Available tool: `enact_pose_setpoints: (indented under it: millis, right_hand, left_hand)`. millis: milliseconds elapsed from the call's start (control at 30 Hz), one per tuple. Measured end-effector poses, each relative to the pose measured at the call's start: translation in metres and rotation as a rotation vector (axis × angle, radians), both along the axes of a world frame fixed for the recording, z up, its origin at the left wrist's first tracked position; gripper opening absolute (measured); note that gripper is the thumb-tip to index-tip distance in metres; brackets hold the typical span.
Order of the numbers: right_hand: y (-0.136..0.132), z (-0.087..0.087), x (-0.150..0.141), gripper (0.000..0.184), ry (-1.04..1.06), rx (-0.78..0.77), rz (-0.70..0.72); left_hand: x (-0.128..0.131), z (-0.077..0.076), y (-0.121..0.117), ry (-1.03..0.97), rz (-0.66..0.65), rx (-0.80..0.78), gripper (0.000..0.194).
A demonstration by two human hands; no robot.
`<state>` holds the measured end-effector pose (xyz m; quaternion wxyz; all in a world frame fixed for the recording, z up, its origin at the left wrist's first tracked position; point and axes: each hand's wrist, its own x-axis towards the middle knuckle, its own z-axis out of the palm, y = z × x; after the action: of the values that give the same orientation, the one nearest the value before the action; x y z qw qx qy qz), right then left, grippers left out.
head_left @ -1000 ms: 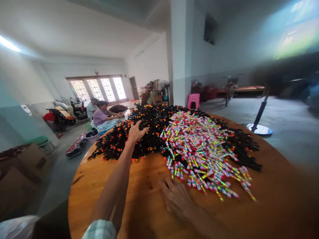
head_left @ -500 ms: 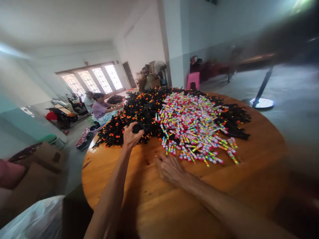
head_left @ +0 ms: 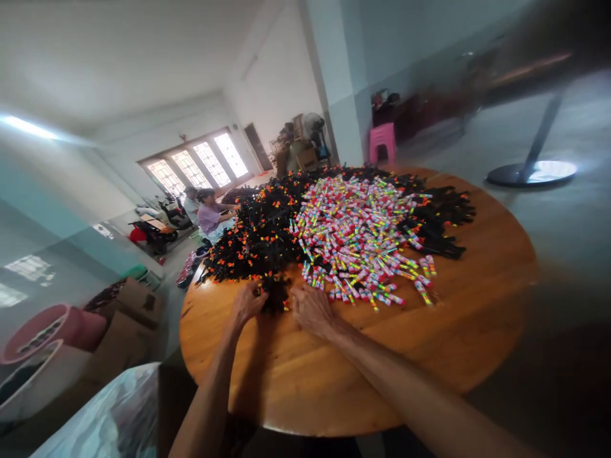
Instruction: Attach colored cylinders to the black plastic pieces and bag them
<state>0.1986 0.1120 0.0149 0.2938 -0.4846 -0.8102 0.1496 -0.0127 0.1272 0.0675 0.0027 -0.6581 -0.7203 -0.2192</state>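
Observation:
My left hand (head_left: 248, 304) is closed at the near edge of the table, its fingers curled on some black pieces with orange tips (head_left: 275, 294) drawn out in front of the dark heap. What exactly lies between the fingertips is blurred. My right hand (head_left: 311, 308) rests low over the wood just right of these pieces, fingers curled in and partly hidden; I cannot make out what they hold. Behind the left hand spreads the large heap of black, orange-tipped pieces (head_left: 260, 238). Beyond the right hand lies a pile of small tubes with colourful labels (head_left: 353, 229), partly on top of black pieces.
Everything lies on a round wooden table (head_left: 363, 369). Two people sit at the far left, one in a purple top (head_left: 209, 217). Cartons (head_left: 136, 304), a pink tub (head_left: 83, 327) and a plastic bag (head_left: 114, 413) stand left. A pink stool (head_left: 382, 143) is behind.
My left hand has come down and nearer with black pieces, pulling them to the table's near side. My right hand has moved slightly toward them. The camera view has shifted left.

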Motion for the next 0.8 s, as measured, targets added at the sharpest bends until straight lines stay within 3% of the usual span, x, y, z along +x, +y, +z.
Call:
enact_pose_setpoints:
  millis: [133, 233, 367, 500, 600, 700, 800]
  right_hand:
    - [0.005, -0.002, -0.001, 0.024, 0.048, -0.033, -0.033]
    - [0.006, -0.003, -0.002, 0.03, 0.076, -0.047, -0.061]
    - [0.008, -0.008, -0.002, 0.033, 0.11, -0.064, -0.06]
    - [0.015, -0.015, -0.002, 0.034, 0.14, -0.071, -0.041]
    - [0.015, -0.013, -0.001, 0.033, 0.13, -0.056, -0.02]
    - [0.003, -0.005, 0.004, 0.033, 0.083, -0.016, -0.008]
    - [-0.022, 0.001, 0.016, 0.032, -0.027, 0.029, 0.022]
  left_hand:
    - [0.003, 0.03, 0.024, 0.027, 0.056, 0.055, 0.012]
    - [0.008, 0.038, 0.045, 0.015, 0.082, 0.129, 0.021]
    - [0.007, 0.014, 0.035, -0.028, 0.026, 0.185, 0.017]
    - [-0.002, -0.027, -0.017, -0.077, -0.045, 0.273, 0.029]
    - [-0.006, -0.047, -0.049, -0.107, -0.142, 0.331, 0.028]
    - [0.003, -0.047, -0.052, -0.133, -0.27, 0.375, 0.028]
    - [0.027, -0.03, -0.027, -0.053, -0.455, 0.374, 0.037]
